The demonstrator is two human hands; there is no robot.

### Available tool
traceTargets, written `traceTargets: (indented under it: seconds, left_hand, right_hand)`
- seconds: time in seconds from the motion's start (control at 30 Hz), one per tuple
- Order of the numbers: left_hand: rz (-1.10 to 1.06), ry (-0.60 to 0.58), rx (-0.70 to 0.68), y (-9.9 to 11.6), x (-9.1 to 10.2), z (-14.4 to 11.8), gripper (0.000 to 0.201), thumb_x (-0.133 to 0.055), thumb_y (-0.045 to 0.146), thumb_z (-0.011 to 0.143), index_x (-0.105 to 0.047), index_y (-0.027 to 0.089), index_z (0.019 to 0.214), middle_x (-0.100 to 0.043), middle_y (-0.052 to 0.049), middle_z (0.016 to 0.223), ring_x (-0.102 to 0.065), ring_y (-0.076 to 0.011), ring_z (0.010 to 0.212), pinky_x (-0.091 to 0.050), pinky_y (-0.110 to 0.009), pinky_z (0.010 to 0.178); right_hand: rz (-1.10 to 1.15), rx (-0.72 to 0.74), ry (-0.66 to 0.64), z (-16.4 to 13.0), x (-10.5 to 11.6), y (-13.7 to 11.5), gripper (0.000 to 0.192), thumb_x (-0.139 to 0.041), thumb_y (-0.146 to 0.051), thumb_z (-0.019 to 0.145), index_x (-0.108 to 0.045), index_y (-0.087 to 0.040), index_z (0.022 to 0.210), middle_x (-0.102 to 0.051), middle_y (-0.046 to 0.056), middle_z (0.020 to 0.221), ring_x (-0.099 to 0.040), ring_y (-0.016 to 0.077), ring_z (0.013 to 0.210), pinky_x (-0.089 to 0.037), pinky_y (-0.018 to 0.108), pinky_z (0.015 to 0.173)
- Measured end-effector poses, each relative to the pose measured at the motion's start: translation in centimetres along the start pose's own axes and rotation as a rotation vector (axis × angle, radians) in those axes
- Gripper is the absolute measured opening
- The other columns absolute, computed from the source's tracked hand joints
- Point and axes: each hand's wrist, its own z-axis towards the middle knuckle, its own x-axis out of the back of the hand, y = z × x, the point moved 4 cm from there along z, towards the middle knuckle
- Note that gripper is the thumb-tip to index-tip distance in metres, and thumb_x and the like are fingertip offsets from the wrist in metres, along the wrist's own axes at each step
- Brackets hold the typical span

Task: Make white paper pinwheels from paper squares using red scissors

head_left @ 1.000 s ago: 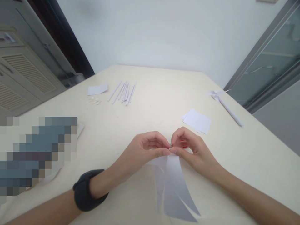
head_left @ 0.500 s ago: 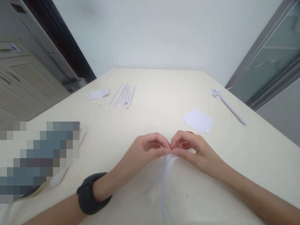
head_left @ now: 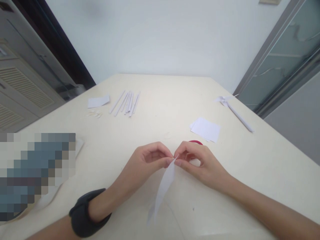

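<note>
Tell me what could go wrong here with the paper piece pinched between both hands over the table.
The left hand and right hand pinch only the top tip of the white paper piece, which hangs loose below; a hard pull might tear it or slip it free. A red item sits partly hidden behind the right hand and could get knocked. The stack of paper squares lies close by and may be brushed askew.

head-worn camera, facing forward and down, close over table (head_left: 250, 160)
</note>
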Motion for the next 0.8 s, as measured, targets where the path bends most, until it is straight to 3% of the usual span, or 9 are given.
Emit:
traceTargets:
  seconds: [0.27, 0.43, 0.53, 0.63, 0.73, 0.8]
  left_hand:
    - [-0.001, -0.03, -0.023, -0.2, 0.1, 0.0, 0.006, -0.063, 0.024, 0.079, -0.063, 0.018, 0.078, -0.064, 0.001, 0.077, -0.059, -0.0118, 0.074, -0.044, -0.021, 0.067]
    - [0.113, -0.014, -0.077, 0.4, 0.2, -0.1, 0.008, -0.061, 0.025, 0.081, -0.061, 0.018, 0.078, -0.063, -0.001, 0.077, -0.058, -0.0133, 0.074, -0.044, -0.023, 0.066]
    - [0.197, 0.065, -0.182, 1.1, 0.7, -0.2, 0.006, -0.059, 0.021, 0.082, -0.06, 0.018, 0.077, -0.061, -0.003, 0.083, -0.057, -0.0148, 0.082, -0.045, -0.024, 0.071]
    - [0.249, 0.199, -0.322, 1.9, 1.5, -0.3, 0.005, -0.059, 0.018, 0.08, -0.062, 0.019, 0.076, -0.058, -0.005, 0.091, -0.054, -0.0168, 0.089, -0.045, -0.025, 0.075]
    - [0.249, 0.307, -0.384, 2.1, 2.2, -0.5, 0.004, -0.062, 0.018, 0.079, -0.063, 0.021, 0.075, -0.056, -0.005, 0.092, -0.052, -0.0172, 0.091, -0.045, -0.025, 0.074]
    - [0.223, 0.339, -0.397, 2.0, 2.4, -0.6, 0.003, -0.063, 0.018, 0.078, -0.063, 0.021, 0.076, -0.055, -0.004, 0.091, -0.052, -0.0168, 0.09, -0.045, -0.025, 0.073]
  right_hand:
    - [-0.001, 0.03, 0.05, -0.1, 0.1, -0.2, 0.004, -0.056, -0.021, 0.084, -0.057, -0.02, 0.08, -0.06, -0.002, 0.074, -0.054, 0.0107, 0.068, -0.042, 0.024, 0.06]
    - [-0.044, -0.038, 0.004, 0.2, 0.8, -0.3, 0.006, -0.054, -0.025, 0.085, -0.058, -0.021, 0.083, -0.062, -0.002, 0.08, -0.055, 0.0119, 0.071, -0.042, 0.025, 0.06]
    - [-0.187, -0.103, 0.008, 0.2, 2.6, 0.2, 0.009, -0.051, -0.028, 0.087, -0.057, -0.022, 0.084, -0.061, 0.0, 0.084, -0.055, 0.0131, 0.072, -0.042, 0.026, 0.06]
    - [-0.468, -0.137, -0.002, -0.1, 4.6, 1.3, 0.005, -0.053, -0.023, 0.083, -0.058, -0.023, 0.086, -0.059, 0.002, 0.091, -0.054, 0.0166, 0.08, -0.041, 0.029, 0.065]
    - [-0.56, -0.162, -0.149, -0.4, 4.7, 2.6, 0.011, -0.059, -0.025, 0.078, -0.058, -0.023, 0.089, -0.057, 0.005, 0.095, -0.053, 0.0182, 0.076, -0.04, 0.029, 0.058]
    - [-0.588, -0.133, -0.167, -0.4, 4.2, 3.0, 0.015, -0.059, -0.022, 0.078, -0.058, -0.023, 0.092, -0.057, 0.006, 0.095, -0.053, 0.0193, 0.079, -0.04, 0.029, 0.06]
